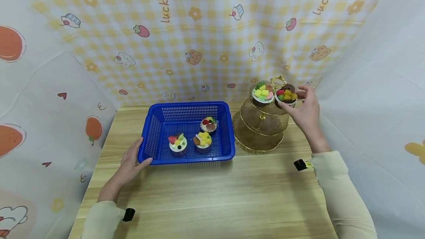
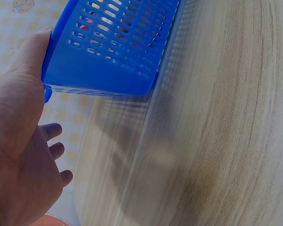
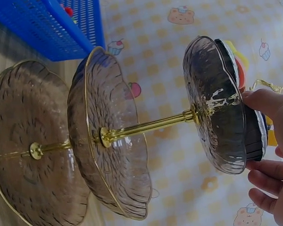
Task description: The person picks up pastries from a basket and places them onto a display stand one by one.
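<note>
With thumb and fingers, my right hand [image 1: 306, 111] grips a dark-cupped toy cupcake [image 1: 286, 96] topped with fruit, at the top plate of a three-tier stand [image 1: 260, 128]. Another fruit cupcake [image 1: 262, 93] sits beside it on that plate. In the right wrist view the top plate [image 3: 212, 108] is see-through, with the cupcake's dark cup [image 3: 254, 136] at its rim. My left hand [image 1: 131, 159] holds the left front corner of a blue basket [image 1: 188, 160], thumb over the rim. Inside the basket stand three fruit cupcakes, one with a strawberry [image 1: 178, 145], one yellow-topped [image 1: 203, 142], one behind [image 1: 208, 124].
The wooden table [image 1: 212, 198] carries the basket and the stand side by side. A yellow checked cloth [image 1: 212, 40] hangs behind them. White cloth walls rise at both sides. A gold handle [image 1: 278, 81] tops the stand, near the right hand.
</note>
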`<state>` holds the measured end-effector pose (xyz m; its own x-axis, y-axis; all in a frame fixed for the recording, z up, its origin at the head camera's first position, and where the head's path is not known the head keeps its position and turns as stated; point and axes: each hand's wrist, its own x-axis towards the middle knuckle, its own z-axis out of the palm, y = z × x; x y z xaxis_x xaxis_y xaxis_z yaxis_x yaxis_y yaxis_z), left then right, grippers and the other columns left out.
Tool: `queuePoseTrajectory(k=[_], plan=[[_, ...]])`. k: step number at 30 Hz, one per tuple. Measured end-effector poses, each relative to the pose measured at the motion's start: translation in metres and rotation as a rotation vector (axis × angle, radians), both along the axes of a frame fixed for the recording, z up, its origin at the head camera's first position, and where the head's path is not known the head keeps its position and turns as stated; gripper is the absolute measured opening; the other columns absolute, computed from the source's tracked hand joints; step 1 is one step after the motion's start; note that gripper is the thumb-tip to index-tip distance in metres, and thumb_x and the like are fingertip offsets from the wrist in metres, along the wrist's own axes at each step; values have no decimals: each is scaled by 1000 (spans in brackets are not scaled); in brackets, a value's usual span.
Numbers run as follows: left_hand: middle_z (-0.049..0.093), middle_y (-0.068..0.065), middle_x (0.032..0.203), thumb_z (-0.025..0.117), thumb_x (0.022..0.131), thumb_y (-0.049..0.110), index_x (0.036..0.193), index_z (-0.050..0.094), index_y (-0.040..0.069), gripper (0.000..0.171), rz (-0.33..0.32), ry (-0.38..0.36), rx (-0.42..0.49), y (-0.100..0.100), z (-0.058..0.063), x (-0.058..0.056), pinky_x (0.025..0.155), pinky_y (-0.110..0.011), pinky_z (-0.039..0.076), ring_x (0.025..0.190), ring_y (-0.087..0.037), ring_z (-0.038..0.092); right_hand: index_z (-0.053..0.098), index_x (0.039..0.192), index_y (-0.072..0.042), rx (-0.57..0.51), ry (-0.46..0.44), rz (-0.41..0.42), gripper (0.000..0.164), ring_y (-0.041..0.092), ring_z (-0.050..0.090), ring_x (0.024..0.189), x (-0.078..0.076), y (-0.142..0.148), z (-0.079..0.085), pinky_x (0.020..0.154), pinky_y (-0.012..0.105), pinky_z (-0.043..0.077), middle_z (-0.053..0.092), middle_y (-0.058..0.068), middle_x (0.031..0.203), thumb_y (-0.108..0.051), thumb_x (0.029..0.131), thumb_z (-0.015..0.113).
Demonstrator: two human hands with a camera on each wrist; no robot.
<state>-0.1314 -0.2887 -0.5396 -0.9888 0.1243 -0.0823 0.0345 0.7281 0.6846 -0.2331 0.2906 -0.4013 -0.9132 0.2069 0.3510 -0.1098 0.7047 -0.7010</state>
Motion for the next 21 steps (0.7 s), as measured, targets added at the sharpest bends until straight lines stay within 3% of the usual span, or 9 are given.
queuePoseTrajectory(k=[7, 21], plan=[[8, -27, 164, 62, 96, 38, 160, 1, 18, 91, 1, -6, 0, 1, 1, 1, 109, -77, 4, 145, -57, 5, 34, 146, -6, 20, -49, 4, 89, 39, 52, 126, 3, 0, 3, 105, 55, 39, 58, 24, 135, -40, 79, 82], [6, -27, 164, 61, 97, 39, 160, -1, 20, 91, 3, -14, 3, 0, 0, 1, 108, -78, 3, 146, -57, 4, 35, 147, -9, 24, -36, 1, 88, 39, 53, 125, 8, -1, 2, 101, 56, 39, 58, 25, 134, -33, 78, 84]])
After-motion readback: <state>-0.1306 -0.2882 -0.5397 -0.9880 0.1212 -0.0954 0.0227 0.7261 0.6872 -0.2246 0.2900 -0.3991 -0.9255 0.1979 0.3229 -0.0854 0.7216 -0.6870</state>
